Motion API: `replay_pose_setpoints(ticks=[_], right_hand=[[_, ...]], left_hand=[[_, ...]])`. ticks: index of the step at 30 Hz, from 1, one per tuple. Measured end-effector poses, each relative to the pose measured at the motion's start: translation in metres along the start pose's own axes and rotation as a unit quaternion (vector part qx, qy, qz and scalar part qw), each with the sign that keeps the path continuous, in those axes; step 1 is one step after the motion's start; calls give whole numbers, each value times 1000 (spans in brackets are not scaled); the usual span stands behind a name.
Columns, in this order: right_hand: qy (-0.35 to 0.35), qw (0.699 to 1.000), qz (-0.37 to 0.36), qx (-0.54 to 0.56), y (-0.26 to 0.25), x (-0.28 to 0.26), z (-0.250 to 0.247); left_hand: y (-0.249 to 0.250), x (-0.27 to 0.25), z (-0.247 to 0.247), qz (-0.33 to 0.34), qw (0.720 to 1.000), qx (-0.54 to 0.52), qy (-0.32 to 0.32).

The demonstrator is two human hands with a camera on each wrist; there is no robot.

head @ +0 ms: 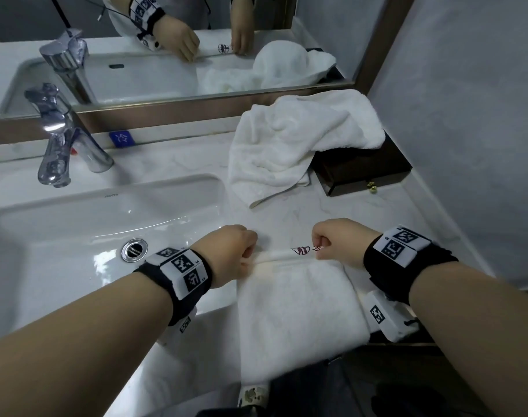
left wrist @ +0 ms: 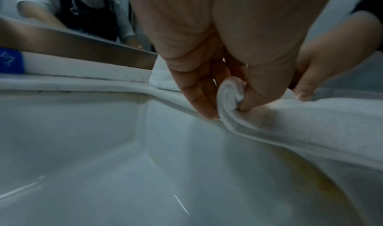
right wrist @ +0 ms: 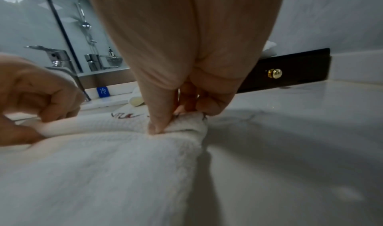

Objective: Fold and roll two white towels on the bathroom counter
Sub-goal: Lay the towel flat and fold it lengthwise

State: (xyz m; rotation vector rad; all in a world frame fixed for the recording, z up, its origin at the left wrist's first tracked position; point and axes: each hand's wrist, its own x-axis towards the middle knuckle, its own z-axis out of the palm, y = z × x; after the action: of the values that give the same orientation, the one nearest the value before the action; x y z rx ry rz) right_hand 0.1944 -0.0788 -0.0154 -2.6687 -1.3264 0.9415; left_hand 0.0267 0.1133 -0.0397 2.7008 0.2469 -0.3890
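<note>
Since the folded towel [head: 298, 314] lies on the near desk [head: 407, 212] edge, partly over the sink [head: 106, 224], with only its far end curled, the roll could go lopsided if left hand [head: 232, 254] and right hand [head: 337, 242], both pinching that curl, turn unevenly. Its near end is cut off below. Second towel [head: 286, 139] sits crumpled far right on a dark box [head: 361, 173], mostly hidden.

Black wristbands [head: 178, 284]; checkered white tags
</note>
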Motion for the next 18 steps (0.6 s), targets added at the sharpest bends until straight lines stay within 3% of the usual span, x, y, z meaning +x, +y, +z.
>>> replay_pose_setpoints(ticks=[10,13,18], right_hand=[[70,994,-43,-73,-4,-15,18],[101,990,-63,-79,-1,-20,27],[128,986,-72,-73,2,-22,35]], left_hand=[[12,-6,-5,122,978,161,-44],[15,-7,-5,113,974,182,-74],[13,-7,-9,64,993,80,-64]])
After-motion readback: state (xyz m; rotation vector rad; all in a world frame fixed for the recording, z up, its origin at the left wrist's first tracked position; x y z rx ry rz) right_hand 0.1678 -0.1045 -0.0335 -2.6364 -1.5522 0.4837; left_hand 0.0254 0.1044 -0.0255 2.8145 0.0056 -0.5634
